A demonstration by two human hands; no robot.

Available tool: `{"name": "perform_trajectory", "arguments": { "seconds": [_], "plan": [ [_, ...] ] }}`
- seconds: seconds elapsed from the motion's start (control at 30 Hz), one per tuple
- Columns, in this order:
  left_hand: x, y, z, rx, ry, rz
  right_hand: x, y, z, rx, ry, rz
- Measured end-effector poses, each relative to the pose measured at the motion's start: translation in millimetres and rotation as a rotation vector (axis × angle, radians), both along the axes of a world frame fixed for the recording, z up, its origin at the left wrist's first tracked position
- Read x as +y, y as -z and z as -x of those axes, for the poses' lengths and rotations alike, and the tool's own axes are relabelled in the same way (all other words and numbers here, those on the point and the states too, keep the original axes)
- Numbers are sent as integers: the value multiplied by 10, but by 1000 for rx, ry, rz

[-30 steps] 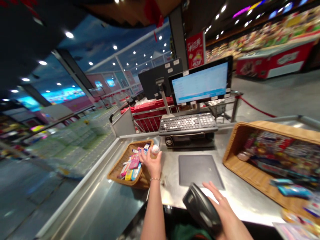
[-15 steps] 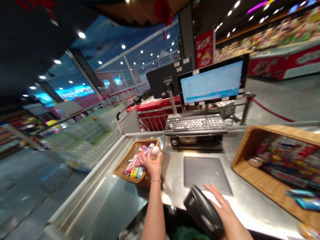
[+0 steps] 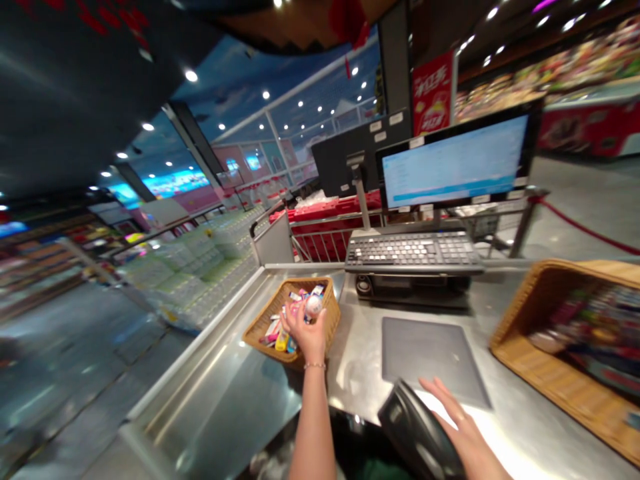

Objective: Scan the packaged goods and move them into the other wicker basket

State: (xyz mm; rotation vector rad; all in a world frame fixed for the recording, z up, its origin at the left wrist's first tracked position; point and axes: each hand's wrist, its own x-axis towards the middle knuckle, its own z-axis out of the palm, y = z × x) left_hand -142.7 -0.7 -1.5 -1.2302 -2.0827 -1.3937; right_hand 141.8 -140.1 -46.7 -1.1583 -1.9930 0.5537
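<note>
Steel counter (image 3: 240,393) in front of me, wicker basket (image 3: 263,317) on it to the left. My right hand (image 3: 463,433) lies on the black scanner (image 3: 417,437), fingers stretched out and apart. My left hand (image 3: 307,333) hovers over the basket, fingertips clamped round a little white ball (image 3: 313,305).

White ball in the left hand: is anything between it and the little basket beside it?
Nothing visible. The left hand holds the white ball right over the basket near its front rim, above the small packets inside; only the hand's own fingers lie under it.
</note>
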Motion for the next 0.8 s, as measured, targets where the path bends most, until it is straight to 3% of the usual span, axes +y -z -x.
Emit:
{"name": "perform_trajectory", "arguments": {
  "seconds": [0.13,0.53,0.6,0.7,0.8],
  "plan": [
    [-20,22,83,-2,-29,5,0,63,56,57,84,91],
    [-127,47,363,-2,-151,123,39,11,111,216,91,143],
    [-138,63,414,6,-175,179,48,-69,142,274,108,264],
    [-138,61,476,14,-234,271,59,-205,196,365,245,583],
    [-109,12,534,8,-300,370,62,-249,219,354,265,525]
  ]
}}
